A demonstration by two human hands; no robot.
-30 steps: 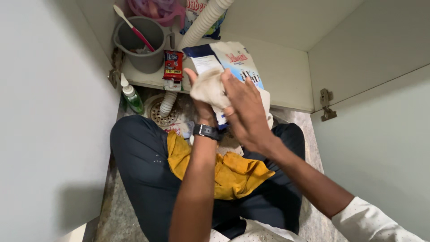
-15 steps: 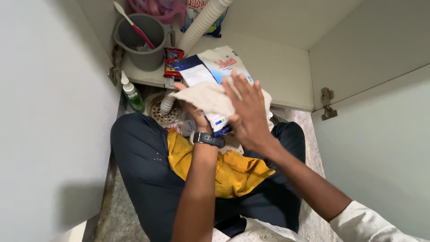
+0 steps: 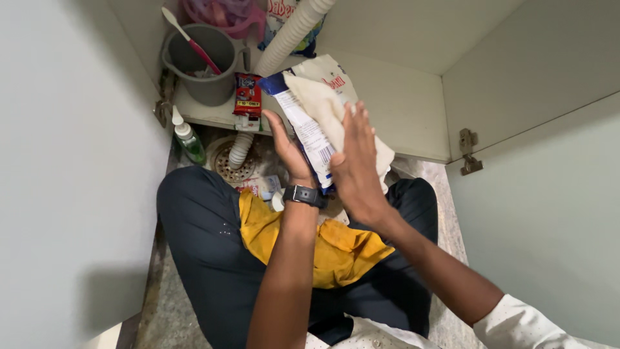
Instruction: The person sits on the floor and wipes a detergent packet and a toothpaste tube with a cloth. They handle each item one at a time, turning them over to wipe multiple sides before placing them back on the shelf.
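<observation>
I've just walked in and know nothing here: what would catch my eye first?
Two hands, left hand and right hand, hold a white-and-blue packet and a pale cloth in the middle. A yellow cloth lies on the lap below. A grey bucket stands on the cupboard shelf, upper left.

Pouch [image 3: 303, 123]: glossy plastic film, white and blue, creased.
Rag [image 3: 329, 113]: cream woven cloth, matt, slightly coarse, pressed on the pouch by the right hand [image 3: 354, 171].
Left hand [image 3: 287, 152]: bare against the pouch; wrist carries a watch [image 3: 303, 194] with a matt black strap.
Yellow cloth [image 3: 323, 245]: soft, matt, rumpled.
Bucket [image 3: 201, 61]: grey plastic, dull finish.
Drain hose [image 3: 287, 35]: ribbed white plastic.
Bottle [image 3: 188, 141]: clear green plastic, shiny.
Floor drain [image 3: 234, 163]: perforated metal.
Hinge [image 3: 470, 150]: dull metal.
Cabinet shelf [image 3: 400, 110]: smooth matt laminate.
Floor [image 3: 445, 213]: speckled stone.
</observation>
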